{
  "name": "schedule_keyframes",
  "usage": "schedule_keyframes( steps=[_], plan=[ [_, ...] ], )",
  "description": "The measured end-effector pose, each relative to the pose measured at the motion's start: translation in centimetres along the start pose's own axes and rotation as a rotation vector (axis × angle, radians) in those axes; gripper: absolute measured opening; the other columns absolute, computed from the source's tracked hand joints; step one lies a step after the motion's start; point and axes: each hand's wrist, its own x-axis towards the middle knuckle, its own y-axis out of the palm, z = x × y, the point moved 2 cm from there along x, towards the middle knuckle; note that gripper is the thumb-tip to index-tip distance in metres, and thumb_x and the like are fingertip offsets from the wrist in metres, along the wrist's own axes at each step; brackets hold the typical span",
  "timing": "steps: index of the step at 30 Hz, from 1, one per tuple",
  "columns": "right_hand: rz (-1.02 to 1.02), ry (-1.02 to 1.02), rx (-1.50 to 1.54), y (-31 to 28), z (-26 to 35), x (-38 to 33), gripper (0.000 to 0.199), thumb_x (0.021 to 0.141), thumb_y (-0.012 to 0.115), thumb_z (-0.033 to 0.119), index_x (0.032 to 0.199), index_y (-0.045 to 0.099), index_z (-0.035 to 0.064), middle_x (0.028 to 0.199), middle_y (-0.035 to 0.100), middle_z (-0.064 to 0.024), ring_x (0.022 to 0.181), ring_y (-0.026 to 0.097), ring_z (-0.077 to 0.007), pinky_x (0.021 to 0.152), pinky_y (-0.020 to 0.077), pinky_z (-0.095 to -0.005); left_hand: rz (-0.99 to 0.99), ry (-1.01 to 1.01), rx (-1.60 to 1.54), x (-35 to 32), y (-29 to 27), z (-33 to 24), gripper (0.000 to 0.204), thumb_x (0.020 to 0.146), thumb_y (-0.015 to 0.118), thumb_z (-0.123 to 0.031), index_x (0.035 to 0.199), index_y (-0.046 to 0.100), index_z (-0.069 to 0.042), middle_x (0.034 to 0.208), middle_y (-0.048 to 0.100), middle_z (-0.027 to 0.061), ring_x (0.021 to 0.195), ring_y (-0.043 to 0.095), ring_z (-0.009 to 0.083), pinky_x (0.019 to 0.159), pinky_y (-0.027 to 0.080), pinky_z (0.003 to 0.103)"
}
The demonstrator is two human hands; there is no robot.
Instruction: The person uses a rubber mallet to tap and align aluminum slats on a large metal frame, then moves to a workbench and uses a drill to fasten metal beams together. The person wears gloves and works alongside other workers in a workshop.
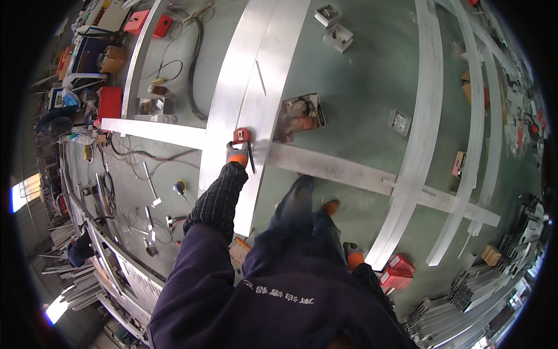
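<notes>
In a grey glove with an orange cuff, my left hand [237,153] reaches over the wide silver metal profile [256,110]. Its fingers are closed at the near side of a red tape measure [242,135], whose dark strap hangs beside the hand. Farther up the same profile lies a thin pale stick [261,78], pencil-like. My right hand [353,255], gloved the same way, hangs low at my right side near the end of another long profile [407,192]. How its fingers are held is not clear.
A long metal crossbar [337,164] runs under the profiles, in front of my legs. Beyond it stands an open box [301,115] of mixed items. Small trays of hardware [339,38] and red boxes [397,272] sit on the floor. Cables [195,75] lie at left.
</notes>
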Motion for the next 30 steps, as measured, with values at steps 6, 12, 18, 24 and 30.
schedule_keyframes(
  steps=[6, 12, 18, 24, 30],
  plan=[
    [-0.118, 0.129, 0.252, 0.3, 4.5, 5.3, 0.03, 0.1, 0.063, 0.033, 0.117, 0.075, 0.0109, 0.083, 0.07, -0.0035, 0.063, 0.058, -0.0121, 0.056, 0.044, -0.0307, 0.053, -0.11, 0.12, 3.7, 0.0, -4.8, 0.089, 0.07, 0.087, -0.045, 0.143, 0.05, -0.01, 0.135, 0.052, 0.0238, 0.119, 0.061, 0.0367, 0.105, 0.05, 0.04],
    [-0.148, 0.111, 0.371, -0.5, 9.2, 4.1, 0.027, 0.1, 0.061, 0.03, 0.115, 0.076, 0.0138, 0.079, 0.07, -0.002, 0.057, 0.055, -0.0104, 0.05, 0.0405, -0.0279, 0.126, 0.229, 0.467, 2.3, -0.3, -11.8, 0.082, 0.075, 0.077, -0.031, 0.15, 0.049, -0.015, 0.159, 0.035, 0.0196, 0.147, 0.033, 0.0404, 0.12, 0.036, 0.044],
    [-0.221, 0.144, 0.036, -0.2, 3.4, 4.3, 0.033, 0.1, 0.062, 0.033, 0.114, 0.073, 0.0061, 0.082, 0.073, -0.0082, 0.065, 0.065, -0.021, 0.056, 0.0476, -0.0366, 0.17, 0.451, 0.444, 6.0, 0.8, -12.7, 0.074, 0.071, 0.082, -0.043, 0.131, 0.061, -0.008, 0.132, 0.063, 0.0149, 0.134, 0.048, 0.0374, 0.113, 0.043, 0.043],
    [-0.251, -0.242, -0.093, -1.8, 6.0, 0.5, 0.028, 0.098, 0.063, 0.033, 0.104, 0.072, 0.0075, 0.105, 0.072, -0.0204, 0.096, 0.067, -0.0451, 0.075, 0.0538, -0.0483, 0.024, 0.028, 0.431, 4.5, 0.4, -7.3, 0.093, 0.069, 0.087, -0.053, 0.146, 0.045, -0.022, 0.132, 0.052, 0.0262, 0.121, 0.058, 0.0428, 0.104, 0.049, 0.049],
    [-0.341, -0.1, -0.247, 2.1, -1.1, 5.7, 0.029, 0.099, 0.061, 0.03, 0.107, 0.074, 0.006, 0.1, 0.075, -0.0183, 0.09, 0.072, -0.0365, 0.073, 0.0547, -0.0426, 0.103, 0.072, 0.328, 10.2, 4.4, -5.3, 0.086, 0.071, 0.084, -0.038, 0.146, 0.044, -0.021, 0.135, 0.047, 0.0263, 0.113, 0.062, 0.039, 0.1, 0.053, 0.045]
  ],
)
